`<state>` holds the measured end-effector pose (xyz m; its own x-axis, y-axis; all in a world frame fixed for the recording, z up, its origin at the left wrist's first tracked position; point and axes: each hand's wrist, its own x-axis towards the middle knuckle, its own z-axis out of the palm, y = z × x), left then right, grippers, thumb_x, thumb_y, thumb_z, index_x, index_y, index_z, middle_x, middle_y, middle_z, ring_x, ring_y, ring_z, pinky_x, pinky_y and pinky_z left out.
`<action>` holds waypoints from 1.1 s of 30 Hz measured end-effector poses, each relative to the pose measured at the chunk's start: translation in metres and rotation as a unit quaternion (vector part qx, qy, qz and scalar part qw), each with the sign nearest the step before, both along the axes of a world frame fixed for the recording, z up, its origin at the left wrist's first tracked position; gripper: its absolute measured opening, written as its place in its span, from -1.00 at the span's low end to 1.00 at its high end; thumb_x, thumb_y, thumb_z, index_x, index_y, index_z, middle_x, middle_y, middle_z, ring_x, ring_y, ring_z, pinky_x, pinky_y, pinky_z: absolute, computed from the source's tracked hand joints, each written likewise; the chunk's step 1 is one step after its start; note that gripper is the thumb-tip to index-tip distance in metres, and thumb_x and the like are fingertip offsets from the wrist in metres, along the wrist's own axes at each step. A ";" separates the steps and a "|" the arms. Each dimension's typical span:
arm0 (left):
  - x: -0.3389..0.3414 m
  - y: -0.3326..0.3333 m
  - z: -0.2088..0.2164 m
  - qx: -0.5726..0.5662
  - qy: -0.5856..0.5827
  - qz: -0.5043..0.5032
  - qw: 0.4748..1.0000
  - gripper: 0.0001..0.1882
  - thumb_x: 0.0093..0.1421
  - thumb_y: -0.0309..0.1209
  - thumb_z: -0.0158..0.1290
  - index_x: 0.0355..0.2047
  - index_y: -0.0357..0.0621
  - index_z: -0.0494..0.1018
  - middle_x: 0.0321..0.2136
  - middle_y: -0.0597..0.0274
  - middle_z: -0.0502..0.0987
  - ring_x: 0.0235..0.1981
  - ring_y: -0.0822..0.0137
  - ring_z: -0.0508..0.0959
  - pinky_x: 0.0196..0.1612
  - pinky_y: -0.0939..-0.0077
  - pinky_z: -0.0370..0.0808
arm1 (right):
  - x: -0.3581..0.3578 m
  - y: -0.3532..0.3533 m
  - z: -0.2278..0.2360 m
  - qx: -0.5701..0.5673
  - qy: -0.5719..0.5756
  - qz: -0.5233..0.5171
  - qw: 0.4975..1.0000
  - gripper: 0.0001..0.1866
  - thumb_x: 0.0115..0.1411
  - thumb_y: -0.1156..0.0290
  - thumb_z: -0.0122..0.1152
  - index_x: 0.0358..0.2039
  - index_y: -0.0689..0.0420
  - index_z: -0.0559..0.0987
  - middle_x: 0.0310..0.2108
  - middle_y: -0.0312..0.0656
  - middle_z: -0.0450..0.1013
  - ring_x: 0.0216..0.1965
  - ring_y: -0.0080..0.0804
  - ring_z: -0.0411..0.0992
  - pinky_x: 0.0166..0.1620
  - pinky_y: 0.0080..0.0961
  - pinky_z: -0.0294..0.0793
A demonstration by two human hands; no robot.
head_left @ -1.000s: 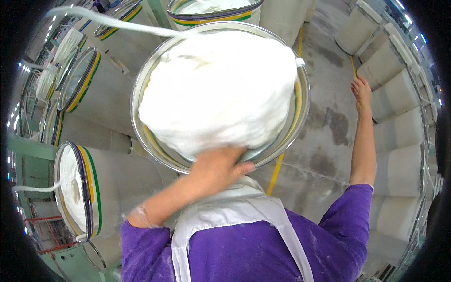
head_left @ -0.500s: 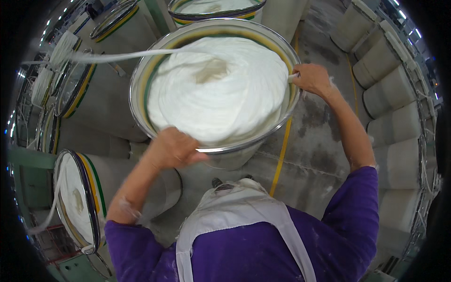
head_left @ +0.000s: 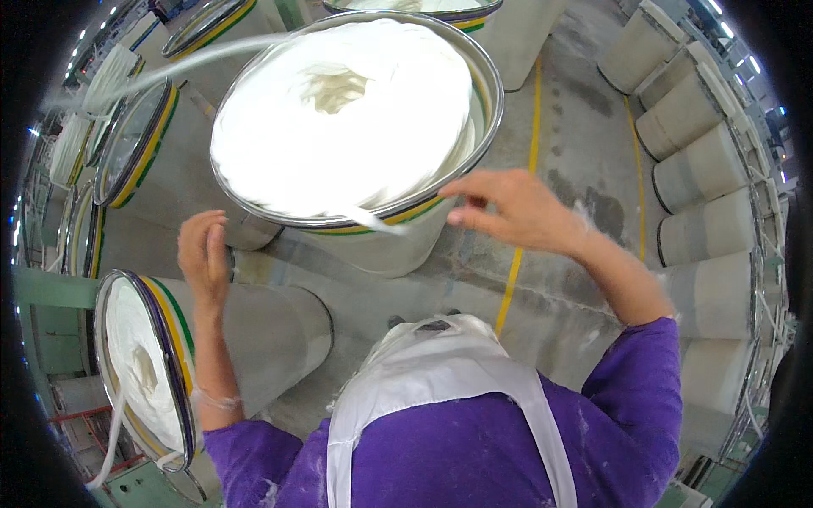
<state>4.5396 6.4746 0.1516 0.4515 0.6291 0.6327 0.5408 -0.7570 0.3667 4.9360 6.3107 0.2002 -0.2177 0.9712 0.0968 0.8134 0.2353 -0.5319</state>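
A tall, pale can [head_left: 381, 251] stands in front of me, filled with coiled white fibre sliver [head_left: 398, 127] around a hollow centre. One loose sliver end [head_left: 373, 221] hangs over its near rim. At the rim's right front, my right hand [head_left: 517, 207] has its fingers loosely bent and thumb apart, holding nothing; whether a fingertip touches the rim is unclear. My left hand [head_left: 203, 254] is raised left of the can, off the rim, fingers extended and nothing in them. From the can's far left, a blurred strand of sliver [head_left: 195, 61] runs leftward.
Another sliver-filled can [head_left: 246, 339] stands at lower left, a strand hanging from it. More cans [head_left: 144, 161] crowd the left, and one [head_left: 440, 7] stands behind. A row of cans [head_left: 703, 173] lines the right, beyond yellow floor lines [head_left: 527, 186].
Both hands have left the rim; the left swung out to the left. The can shifted away and leftward, and the loose sliver end went from its right side to the front.
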 end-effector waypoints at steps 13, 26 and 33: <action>0.192 -0.058 0.011 -0.200 0.102 -0.199 0.954 -0.76 0.20 -0.29 -0.02 -0.26 -0.20 0.46 -0.37 0.01 0.54 -0.34 -0.01 0.53 -0.25 0.20 0.47 | 0.017 0.151 -0.025 -0.382 -0.259 0.215 0.861 -0.28 0.30 -0.16 -0.37 -0.09 0.26 0.52 -0.10 0.21 0.42 -0.02 0.04 0.38 0.08 -0.17 0.29; 0.221 0.003 -0.060 -0.456 0.332 -0.185 0.805 -0.46 0.25 -0.07 -0.18 -0.09 -0.38 0.42 -0.13 -0.21 0.47 -0.03 -0.10 0.42 0.10 0.19 0.27 | 0.033 0.223 -0.033 -0.433 -0.202 0.445 0.757 -0.35 0.30 -0.14 -0.27 0.07 0.18 0.39 0.00 0.14 0.37 0.04 -0.01 0.34 0.10 -0.27 0.26; 0.203 0.009 -0.053 -0.386 0.183 -0.044 0.903 -0.76 0.15 -0.33 -0.10 -0.30 -0.22 0.46 -0.38 -0.10 0.53 -0.28 -0.07 0.52 -0.20 0.15 0.44 | 0.002 0.219 -0.125 -0.595 -0.176 0.513 0.593 -0.18 0.25 -0.31 -0.50 0.29 0.06 0.11 0.29 -0.05 0.03 0.31 -0.15 -0.04 0.31 -0.41 -0.12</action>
